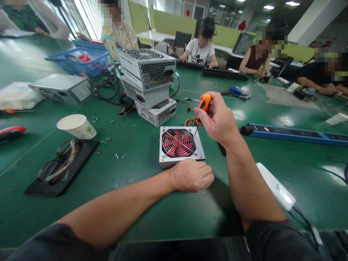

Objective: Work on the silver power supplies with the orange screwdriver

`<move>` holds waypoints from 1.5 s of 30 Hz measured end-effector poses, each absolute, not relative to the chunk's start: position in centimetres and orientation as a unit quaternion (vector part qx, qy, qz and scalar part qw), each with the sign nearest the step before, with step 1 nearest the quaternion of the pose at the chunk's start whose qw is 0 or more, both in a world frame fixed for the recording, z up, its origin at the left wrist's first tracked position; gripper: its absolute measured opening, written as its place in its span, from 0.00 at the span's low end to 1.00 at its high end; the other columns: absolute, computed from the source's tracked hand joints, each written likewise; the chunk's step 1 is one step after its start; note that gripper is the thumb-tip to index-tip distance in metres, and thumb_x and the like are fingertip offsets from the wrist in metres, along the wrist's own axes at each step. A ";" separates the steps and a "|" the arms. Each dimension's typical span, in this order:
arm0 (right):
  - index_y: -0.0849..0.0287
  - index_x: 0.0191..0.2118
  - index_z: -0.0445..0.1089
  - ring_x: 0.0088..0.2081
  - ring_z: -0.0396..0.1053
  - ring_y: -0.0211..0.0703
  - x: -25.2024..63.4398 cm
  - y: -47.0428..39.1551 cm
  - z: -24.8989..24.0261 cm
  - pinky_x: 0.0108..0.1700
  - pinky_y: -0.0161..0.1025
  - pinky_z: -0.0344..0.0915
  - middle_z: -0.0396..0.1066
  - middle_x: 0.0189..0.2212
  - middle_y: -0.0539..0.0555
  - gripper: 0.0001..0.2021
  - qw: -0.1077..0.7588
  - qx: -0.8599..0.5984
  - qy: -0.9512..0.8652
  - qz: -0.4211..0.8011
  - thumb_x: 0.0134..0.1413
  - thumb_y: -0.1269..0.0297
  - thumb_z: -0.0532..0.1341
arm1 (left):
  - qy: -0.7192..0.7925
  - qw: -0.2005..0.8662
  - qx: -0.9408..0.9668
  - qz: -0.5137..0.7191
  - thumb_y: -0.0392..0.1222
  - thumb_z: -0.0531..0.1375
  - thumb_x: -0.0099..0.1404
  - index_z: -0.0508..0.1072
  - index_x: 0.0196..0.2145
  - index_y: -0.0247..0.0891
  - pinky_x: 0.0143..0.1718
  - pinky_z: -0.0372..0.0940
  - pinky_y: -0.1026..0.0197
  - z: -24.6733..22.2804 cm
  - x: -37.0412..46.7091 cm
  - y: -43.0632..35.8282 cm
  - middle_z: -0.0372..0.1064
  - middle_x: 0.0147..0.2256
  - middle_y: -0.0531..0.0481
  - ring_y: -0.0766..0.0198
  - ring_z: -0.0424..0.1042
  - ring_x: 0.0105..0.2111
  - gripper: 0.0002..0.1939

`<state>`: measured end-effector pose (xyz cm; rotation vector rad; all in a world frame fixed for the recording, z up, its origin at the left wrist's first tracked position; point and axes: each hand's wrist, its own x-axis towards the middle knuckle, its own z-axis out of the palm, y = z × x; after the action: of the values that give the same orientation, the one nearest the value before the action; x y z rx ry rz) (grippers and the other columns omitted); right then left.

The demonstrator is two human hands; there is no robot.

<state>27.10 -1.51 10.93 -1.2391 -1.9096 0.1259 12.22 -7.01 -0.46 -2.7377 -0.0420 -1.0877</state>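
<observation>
A silver computer power supply (201, 149) with a red fan (178, 143) under a wire grille lies on the green table in front of me. My right hand (217, 117) grips the orange and black handle of a screwdriver (205, 102). Its shaft points down to the upper right corner of the power supply; whether the tip sits in a screw there is too small to tell. My left hand (191, 175) rests closed against the near side of the power supply. Its curled fingers hide whatever may be inside them.
Several power supplies stand stacked (148, 72) behind, beside a blue basket (78, 61). On the left are a paper cup (77, 126), glasses (58, 163) on a black case, and several small metal pieces (116, 156). A blue power strip (293, 134) and a white device (276, 186) lie right. Other people sit across.
</observation>
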 end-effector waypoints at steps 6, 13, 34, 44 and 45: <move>0.50 0.51 0.61 0.27 0.72 0.46 28.1 -1.0 9.9 0.28 0.44 0.69 0.70 0.28 0.46 0.16 0.407 -0.502 -0.753 0.124 0.65 0.50 0.61 | -0.016 0.094 -0.933 -0.346 0.40 0.57 0.74 0.69 0.30 0.39 0.28 0.54 0.55 -0.6 12.2 -7.0 0.68 0.28 0.51 0.63 0.66 0.27 0.12; 0.50 0.47 0.59 0.26 0.75 0.45 29.7 0.7 8.9 0.25 0.43 0.71 0.74 0.29 0.48 0.16 0.434 -0.516 -0.716 0.181 0.63 0.49 0.63 | -0.012 0.092 -0.931 -0.353 0.40 0.57 0.74 0.69 0.30 0.39 0.27 0.55 0.55 -0.8 12.2 -6.9 0.68 0.28 0.51 0.63 0.65 0.27 0.11; 0.51 0.49 0.64 0.29 0.69 0.41 28.1 -3.2 11.3 0.32 0.41 0.67 0.69 0.33 0.47 0.15 0.335 -0.436 -0.815 0.183 0.62 0.55 0.64 | -0.008 0.100 -0.927 -0.362 0.39 0.57 0.74 0.70 0.30 0.39 0.26 0.55 0.55 -0.6 12.3 -6.9 0.68 0.28 0.52 0.63 0.64 0.26 0.12; 0.53 0.44 0.75 0.38 0.78 0.46 31.2 -4.3 13.9 0.41 0.43 0.72 0.80 0.38 0.52 0.13 0.228 -0.394 -0.851 0.261 0.56 0.57 0.71 | -0.007 0.092 -0.928 -0.361 0.39 0.57 0.74 0.70 0.31 0.39 0.27 0.56 0.56 -0.7 12.2 -6.9 0.68 0.28 0.52 0.64 0.65 0.27 0.12; 0.53 0.45 0.76 0.39 0.78 0.46 31.4 -4.3 14.1 0.42 0.43 0.72 0.81 0.39 0.52 0.12 0.195 -0.393 -0.856 0.273 0.57 0.57 0.71 | -0.006 0.091 -0.928 -0.360 0.39 0.57 0.74 0.70 0.31 0.39 0.27 0.56 0.56 -0.8 12.2 -6.9 0.68 0.28 0.52 0.63 0.65 0.27 0.12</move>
<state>31.42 -4.35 14.14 -1.1017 -2.3996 0.7641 12.20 -6.87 -0.76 -2.7593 -0.0167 -1.0715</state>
